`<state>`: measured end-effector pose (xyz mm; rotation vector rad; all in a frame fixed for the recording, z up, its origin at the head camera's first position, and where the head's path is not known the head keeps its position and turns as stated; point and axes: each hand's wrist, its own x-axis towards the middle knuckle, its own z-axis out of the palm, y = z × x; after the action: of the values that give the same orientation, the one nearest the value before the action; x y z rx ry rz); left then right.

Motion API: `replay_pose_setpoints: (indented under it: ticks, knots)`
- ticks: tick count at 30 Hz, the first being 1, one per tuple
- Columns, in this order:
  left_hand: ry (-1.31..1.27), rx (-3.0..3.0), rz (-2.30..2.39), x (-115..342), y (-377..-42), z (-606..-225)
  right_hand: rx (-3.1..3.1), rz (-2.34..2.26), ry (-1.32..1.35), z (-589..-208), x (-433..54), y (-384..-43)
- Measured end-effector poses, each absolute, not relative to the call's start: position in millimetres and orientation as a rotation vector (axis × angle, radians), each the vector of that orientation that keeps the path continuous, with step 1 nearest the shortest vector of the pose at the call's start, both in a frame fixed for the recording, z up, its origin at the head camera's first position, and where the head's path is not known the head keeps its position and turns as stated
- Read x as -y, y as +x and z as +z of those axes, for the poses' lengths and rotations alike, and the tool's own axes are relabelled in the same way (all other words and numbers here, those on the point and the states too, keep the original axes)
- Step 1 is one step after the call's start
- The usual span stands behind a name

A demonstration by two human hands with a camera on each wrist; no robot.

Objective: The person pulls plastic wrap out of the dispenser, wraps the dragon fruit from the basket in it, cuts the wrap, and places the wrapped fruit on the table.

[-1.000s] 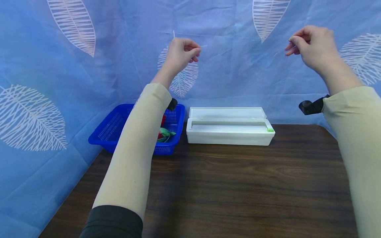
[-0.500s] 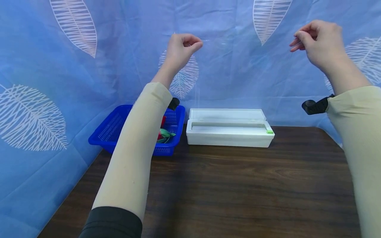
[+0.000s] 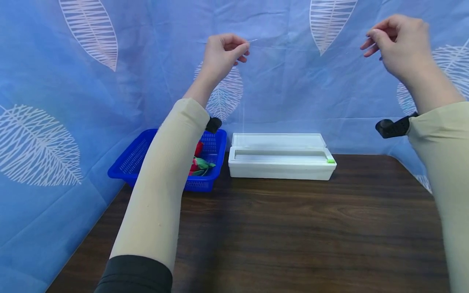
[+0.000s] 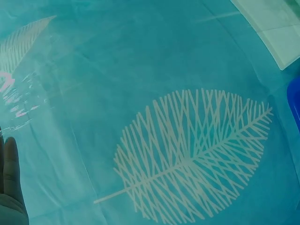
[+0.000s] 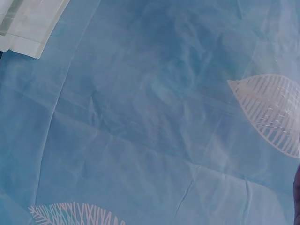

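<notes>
A sheet of clear plastic wrap stretches between my two raised hands, showing only as faint glints and edges. My left hand pinches its left end between thumb and fingers. At the other end my right hand pinches it the same way. Glints of the plastic wrap show above fingers at the left edge of the left wrist view. In the right wrist view, wrinkled plastic wrap shines over a printed leaf. Behind and below the hands, a white wrap dispenser stands with its lid raised.
A blue plastic basket with red and green items stands left of the dispenser, partly hidden by my left forearm. Both stand at the back of a dark wooden table. A blue leaf-print cloth hangs behind.
Both hands have risen a little. My right hand has also shifted right, so the hands are farther apart, with the plastic wrap between them.
</notes>
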<state>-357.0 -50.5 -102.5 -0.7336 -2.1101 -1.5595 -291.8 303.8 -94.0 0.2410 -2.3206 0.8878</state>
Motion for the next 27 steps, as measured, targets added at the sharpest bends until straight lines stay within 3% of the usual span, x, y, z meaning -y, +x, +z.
replay_pose_setpoints:
  ticks: [8, 15, 27]
  knots:
    - [-0.845, 2.11, -1.708, 56.0, -349.7, -105.5, 2.279, 0.966, 0.264, -98.5, -306.7, -281.8]
    - [-0.941, 2.118, -1.709, 65.4, -343.4, -111.2, 2.273, 1.185, 0.485, -104.8, -307.5, -276.4]
    - [-1.038, 2.014, -1.743, 70.0, -322.1, -125.4, 2.271, 1.094, 0.584, -123.1, -304.5, -256.9]
